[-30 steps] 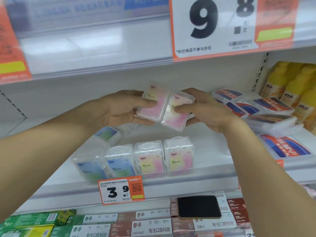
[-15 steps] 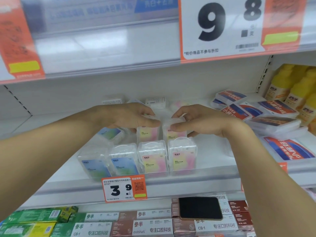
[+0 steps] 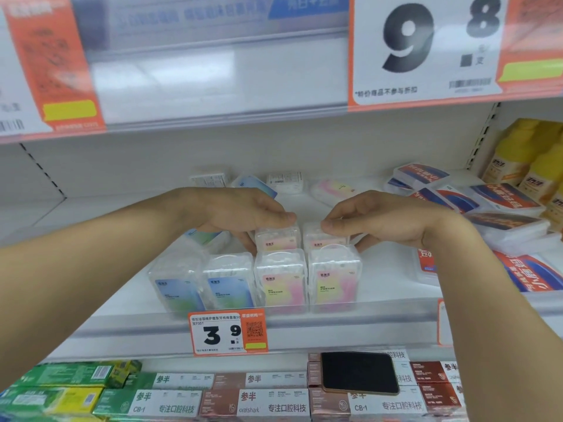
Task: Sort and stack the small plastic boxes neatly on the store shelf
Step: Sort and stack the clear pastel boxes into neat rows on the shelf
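Landmark: the 3.9 tag (image 3: 228, 332) on the shelf lip (image 3: 350, 313); directly behind the tag, a front row of four small clear boxes stands upright, side by side and touching: two blue boxes, the left one (image 3: 175, 283) and its neighbour (image 3: 228, 283), then two pink boxes, one (image 3: 281, 278) straight behind the tag's right end and one (image 3: 334, 275) to its right

Second row, behind the two front pink boxes: two more pink boxes stand upright, just beside each other; left hand (image 3: 234, 213) has fingers curled over the top of the left rear box (image 3: 275, 237), thumb down its left side, gripping it; right hand (image 3: 380, 220) likewise curled over the right rear box (image 3: 320, 237), fingertips pinching its top edge, thumb hidden; both rear boxes appear to sit on the shelf, though their bases are hidden by the front row

Under the left wrist, left of the rear boxes, another blue box (image 3: 203, 238) lies tilted; further back from the tag, near the back wall, loose boxes lie flat and unsorted: a blue one (image 3: 256, 184), a white one (image 3: 285, 179), a pink one (image 3: 333, 190)

Right of the tag, on the same shelf, flat clear cases with red-blue labels (image 3: 502, 196) in a loose heap; yellow bottles (image 3: 536, 159) beyond them

Below the tag, lower shelf: a black phone (image 3: 359, 373) rests face up on toothpaste cartons (image 3: 268, 405); green cartons (image 3: 67, 376) to the left

Above, a large 9.8 sign (image 3: 426, 47) hangs on the upper shelf edge
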{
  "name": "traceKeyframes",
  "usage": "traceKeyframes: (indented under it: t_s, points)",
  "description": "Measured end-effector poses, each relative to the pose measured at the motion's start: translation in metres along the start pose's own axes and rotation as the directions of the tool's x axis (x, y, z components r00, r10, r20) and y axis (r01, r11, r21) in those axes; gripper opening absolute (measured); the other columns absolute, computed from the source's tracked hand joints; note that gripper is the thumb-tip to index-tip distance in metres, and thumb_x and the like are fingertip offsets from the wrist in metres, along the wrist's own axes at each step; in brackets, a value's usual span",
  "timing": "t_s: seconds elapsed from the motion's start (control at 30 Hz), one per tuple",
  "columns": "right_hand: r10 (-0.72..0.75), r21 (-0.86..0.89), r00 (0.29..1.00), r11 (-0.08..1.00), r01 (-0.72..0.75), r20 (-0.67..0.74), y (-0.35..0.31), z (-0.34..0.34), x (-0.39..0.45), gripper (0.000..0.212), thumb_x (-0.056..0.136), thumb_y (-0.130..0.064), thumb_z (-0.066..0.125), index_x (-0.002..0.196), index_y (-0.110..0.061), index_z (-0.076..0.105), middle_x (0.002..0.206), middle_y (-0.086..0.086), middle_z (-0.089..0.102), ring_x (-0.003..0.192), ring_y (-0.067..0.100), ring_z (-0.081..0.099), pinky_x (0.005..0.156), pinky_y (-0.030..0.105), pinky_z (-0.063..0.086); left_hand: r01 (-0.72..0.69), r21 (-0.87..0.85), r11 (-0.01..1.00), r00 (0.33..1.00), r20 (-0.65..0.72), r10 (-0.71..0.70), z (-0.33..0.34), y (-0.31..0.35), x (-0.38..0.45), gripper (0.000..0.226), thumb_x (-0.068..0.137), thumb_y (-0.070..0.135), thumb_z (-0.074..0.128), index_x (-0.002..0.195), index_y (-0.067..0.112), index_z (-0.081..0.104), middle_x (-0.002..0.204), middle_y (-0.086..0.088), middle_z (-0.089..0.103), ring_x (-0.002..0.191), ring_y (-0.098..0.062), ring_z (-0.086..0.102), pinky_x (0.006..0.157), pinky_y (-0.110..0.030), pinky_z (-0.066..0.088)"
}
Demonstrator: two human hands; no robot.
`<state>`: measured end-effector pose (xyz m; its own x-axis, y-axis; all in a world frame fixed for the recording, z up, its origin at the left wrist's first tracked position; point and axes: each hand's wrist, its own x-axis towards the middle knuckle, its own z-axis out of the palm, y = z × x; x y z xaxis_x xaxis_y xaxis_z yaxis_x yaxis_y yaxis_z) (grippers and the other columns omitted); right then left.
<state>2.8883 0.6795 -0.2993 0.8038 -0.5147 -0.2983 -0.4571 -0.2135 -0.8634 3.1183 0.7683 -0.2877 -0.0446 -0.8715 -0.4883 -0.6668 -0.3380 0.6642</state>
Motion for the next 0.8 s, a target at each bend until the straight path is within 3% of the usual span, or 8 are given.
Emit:
traceKeyframes:
  t_s: [0.13, 0.23, 0.47, 0.53, 0.67, 0.8]
  points:
    - [-0.003, 0.002, 0.999, 1.0, 0.003, 0.032, 0.001, -0.001, -0.002, 0.05, 0.068, -0.048, 0.072, 0.104, -0.014, 0.074, 0.093, -0.002, 0.077, 0.086, 0.008, 0.071, 0.072, 0.019, 0.054, -0.016, -0.019, 1.0, 0.999, 0.028, 0.016, 0.005, 0.001, 0.0, 0.047, 0.093, 0.048, 0.052, 0.108, 0.007, 0.069, 0.099, -0.002, 0.074, 0.089, -0.013, 0.071, 0.079, -0.026, 0.056]
    - [-0.01, 0.013, 0.999, 1.0, 0.009, 0.041, 0.001, -0.002, -0.003, 0.05, 0.067, -0.047, 0.072, 0.104, -0.013, 0.074, 0.096, -0.001, 0.077, 0.088, 0.009, 0.071, 0.07, 0.017, 0.054, -0.026, -0.01, 1.0, 0.998, 0.05, 0.027, 0.006, 0.002, -0.002, 0.049, 0.092, 0.049, 0.052, 0.108, 0.005, 0.068, 0.099, -0.006, 0.073, 0.086, -0.014, 0.069, 0.074, -0.024, 0.055]
    - [-0.007, 0.017, 0.997, 1.0, 0.005, 0.083, 0.002, -0.001, -0.004, 0.049, 0.072, -0.043, 0.071, 0.107, -0.009, 0.072, 0.101, 0.006, 0.076, 0.096, 0.018, 0.072, 0.073, 0.019, 0.054, -0.036, 0.012, 0.999, 0.995, 0.089, 0.035, 0.009, 0.005, -0.009, 0.036, 0.092, 0.049, 0.054, 0.091, 0.016, 0.07, 0.077, 0.006, 0.069, 0.074, -0.011, 0.064, 0.066, -0.019, 0.05]
    - [-0.002, 0.023, 0.996, 1.0, 0.0, 0.088, 0.002, -0.001, -0.004, 0.05, 0.072, -0.043, 0.072, 0.108, -0.008, 0.072, 0.102, 0.006, 0.076, 0.097, 0.018, 0.072, 0.073, 0.02, 0.054, -0.041, 0.017, 0.999, 0.995, 0.086, 0.039, 0.01, 0.004, -0.01, 0.039, 0.087, 0.053, 0.058, 0.092, 0.017, 0.071, 0.077, 0.006, 0.068, 0.075, -0.013, 0.063, 0.069, -0.025, 0.053]
    - [0.017, -0.003, 0.994, 1.0, -0.017, 0.104, 0.002, -0.002, -0.003, 0.049, 0.072, -0.044, 0.072, 0.107, -0.01, 0.072, 0.105, 0.008, 0.076, 0.1, 0.021, 0.071, 0.077, 0.024, 0.054, -0.071, 0.092, 0.993, 0.998, 0.006, 0.07, 0.01, 0.0, -0.014, 0.052, 0.07, 0.071, 0.062, 0.092, 0.026, 0.074, 0.086, 0.002, 0.068, 0.084, -0.02, 0.063, 0.092, -0.055, 0.053]
    - [0.018, 0.01, 0.993, 1.0, -0.019, 0.115, 0.003, -0.002, -0.003, 0.048, 0.071, -0.042, 0.073, 0.105, -0.009, 0.072, 0.103, 0.009, 0.076, 0.098, 0.021, 0.072, 0.079, 0.025, 0.054, -0.083, 0.087, 0.993, 0.996, -0.012, 0.084, 0.01, 0.005, -0.02, 0.048, 0.061, 0.071, 0.06, 0.084, 0.032, 0.074, 0.087, 0.001, 0.068, 0.086, -0.02, 0.064, 0.094, -0.055, 0.051]
